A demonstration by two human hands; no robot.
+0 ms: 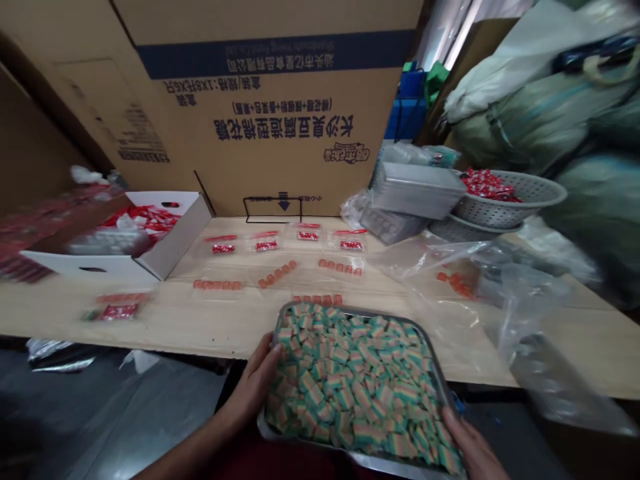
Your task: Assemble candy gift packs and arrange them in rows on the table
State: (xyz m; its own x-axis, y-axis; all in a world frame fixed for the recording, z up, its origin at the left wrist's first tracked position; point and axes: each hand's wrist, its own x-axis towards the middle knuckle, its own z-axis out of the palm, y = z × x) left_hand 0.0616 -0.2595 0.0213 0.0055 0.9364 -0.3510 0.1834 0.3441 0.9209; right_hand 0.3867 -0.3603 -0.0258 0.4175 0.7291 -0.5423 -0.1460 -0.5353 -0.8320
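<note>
Left fingers and right fingers clasp a round-cornered metal tray heaped with striped, blocky candies.

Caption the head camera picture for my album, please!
Left hand and right hand hold a tray full of striped, candy-like pieces.

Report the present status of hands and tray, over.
Left hand, right hand holding tray at opposite sides. Tray filled with striped pieces. Orange pieces lie just beyond it.
</note>
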